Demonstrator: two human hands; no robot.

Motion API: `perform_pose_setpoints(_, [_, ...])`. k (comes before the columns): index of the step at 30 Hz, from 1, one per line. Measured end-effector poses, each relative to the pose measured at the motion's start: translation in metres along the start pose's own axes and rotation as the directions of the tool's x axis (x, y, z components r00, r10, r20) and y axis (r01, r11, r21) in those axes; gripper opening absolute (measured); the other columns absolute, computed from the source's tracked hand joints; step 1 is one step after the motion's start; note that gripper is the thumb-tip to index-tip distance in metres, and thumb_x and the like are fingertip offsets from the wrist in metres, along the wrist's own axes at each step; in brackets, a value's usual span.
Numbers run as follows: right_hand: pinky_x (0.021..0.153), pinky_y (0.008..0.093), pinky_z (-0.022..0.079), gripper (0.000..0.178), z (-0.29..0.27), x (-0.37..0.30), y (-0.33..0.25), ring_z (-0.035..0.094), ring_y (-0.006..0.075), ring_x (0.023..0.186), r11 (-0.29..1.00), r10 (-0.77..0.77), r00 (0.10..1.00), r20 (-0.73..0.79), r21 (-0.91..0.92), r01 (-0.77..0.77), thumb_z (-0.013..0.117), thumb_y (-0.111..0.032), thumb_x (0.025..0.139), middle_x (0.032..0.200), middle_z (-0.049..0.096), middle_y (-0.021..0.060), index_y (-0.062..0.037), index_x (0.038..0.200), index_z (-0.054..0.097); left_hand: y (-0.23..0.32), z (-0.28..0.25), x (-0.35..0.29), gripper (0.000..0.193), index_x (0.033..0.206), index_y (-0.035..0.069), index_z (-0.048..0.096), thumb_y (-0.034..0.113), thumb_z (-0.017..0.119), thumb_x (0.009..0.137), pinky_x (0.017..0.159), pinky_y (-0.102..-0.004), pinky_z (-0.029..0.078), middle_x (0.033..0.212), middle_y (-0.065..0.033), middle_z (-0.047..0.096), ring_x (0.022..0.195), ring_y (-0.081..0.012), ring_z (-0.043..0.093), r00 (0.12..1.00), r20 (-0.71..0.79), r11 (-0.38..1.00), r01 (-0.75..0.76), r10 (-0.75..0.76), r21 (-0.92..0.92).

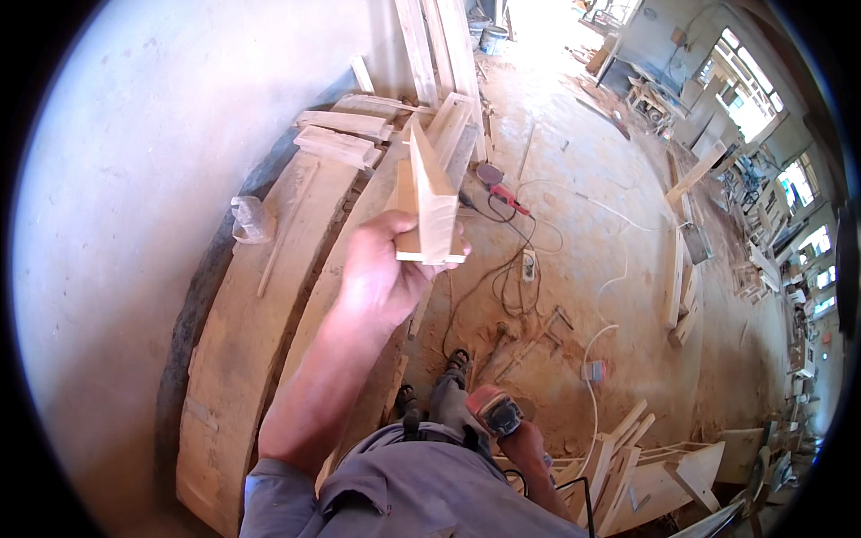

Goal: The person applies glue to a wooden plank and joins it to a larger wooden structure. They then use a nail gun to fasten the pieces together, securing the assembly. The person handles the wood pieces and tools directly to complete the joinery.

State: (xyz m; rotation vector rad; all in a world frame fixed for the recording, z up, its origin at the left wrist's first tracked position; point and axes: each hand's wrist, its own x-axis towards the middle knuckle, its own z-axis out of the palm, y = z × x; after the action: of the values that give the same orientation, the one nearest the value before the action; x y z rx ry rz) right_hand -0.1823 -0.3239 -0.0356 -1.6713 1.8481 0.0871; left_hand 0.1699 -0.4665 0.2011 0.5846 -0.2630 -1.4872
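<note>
My left hand (386, 273) is raised in front of me, closed around the lower end of a pale wooden piece (438, 224). The piece looks built from boards joined at an angle, and it points away from me over the planks. Low at my right side, my right hand (524, 443) grips a red and black power tool (496, 412). Its exact kind does not show from this angle. The tool is well apart from the wooden piece, and the right hand's fingers are partly hidden.
Long thick planks (235, 359) lie along the left wall, with a plastic bag (254, 221) and offcuts (336, 146) on top. On the dusty floor are a red angle grinder (508, 199), a power strip (528, 265) and tangled cables. A wooden frame (664, 480) stands at lower right.
</note>
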Motion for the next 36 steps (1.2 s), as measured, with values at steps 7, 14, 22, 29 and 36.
perform_pose_setpoints(7, [0.075,0.0515,0.056,0.022,-0.002,0.001,-0.001,0.07,0.0452,0.085,0.995,-0.053,0.997,-0.052,-0.093,0.048,0.069,-0.022,0.075,0.082,0.07,0.0263,-0.002,0.083,0.075,-0.023,0.018,0.007,0.047,0.135,-0.016,0.034,0.01,0.035,0.096,0.09,-0.0544,0.057,0.117,-0.028,0.056,0.103,-0.0374,0.063,0.999,0.028,0.999,-0.015,0.016,-0.032])
perform_pose_setpoints(14, [0.079,0.0516,0.055,0.024,0.002,0.006,0.005,0.069,0.045,0.089,0.999,0.027,1.0,-0.003,-0.031,-0.027,0.069,-0.024,0.075,0.086,0.071,0.0256,-0.0028,0.086,0.076,-0.026,0.021,0.005,0.045,0.134,-0.016,0.035,0.008,0.037,0.096,0.09,-0.0543,0.058,0.117,-0.0251,0.055,0.102,-0.0357,0.063,0.999,0.019,0.994,-0.035,0.038,-0.099])
perform_pose_setpoints(22, [0.081,0.0515,0.055,0.026,-0.001,0.005,0.005,0.069,0.0445,0.093,0.996,0.019,1.0,-0.017,-0.084,-0.02,0.067,-0.024,0.078,0.091,0.072,0.0253,-0.0033,0.091,0.076,-0.029,0.026,0.001,0.041,0.129,-0.016,0.041,0.009,0.037,0.096,0.089,-0.053,0.057,0.112,-0.0263,0.058,0.1,-0.0354,0.064,0.999,0.016,0.992,-0.036,0.038,-0.119])
perform_pose_setpoints(29, [0.083,0.0508,0.055,0.026,-0.012,-0.002,-0.015,0.069,0.0434,0.096,0.997,0.031,0.999,0.018,-0.066,-0.03,0.067,-0.024,0.079,0.093,0.072,0.0245,-0.0047,0.094,0.076,-0.032,0.009,0.009,0.039,0.122,-0.017,0.045,0.01,0.038,0.096,0.091,-0.0515,0.057,0.108,-0.0287,0.061,0.1,-0.0381,0.064,0.999,-0.008,0.99,-0.052,0.051,-0.133])
perform_pose_setpoints(36, [0.082,0.0496,0.055,0.026,-0.008,-0.002,-0.01,0.07,0.0424,0.095,0.999,0.018,1.0,0.007,-0.045,-0.017,0.071,-0.024,0.076,0.092,0.072,0.0249,-0.0044,0.092,0.076,-0.03,0.015,0.003,0.035,0.117,-0.016,0.051,0.009,0.038,0.095,0.088,-0.0507,0.056,0.104,-0.0245,0.063,0.094,-0.0378,0.065,0.998,-0.037,0.99,-0.05,0.046,-0.129])
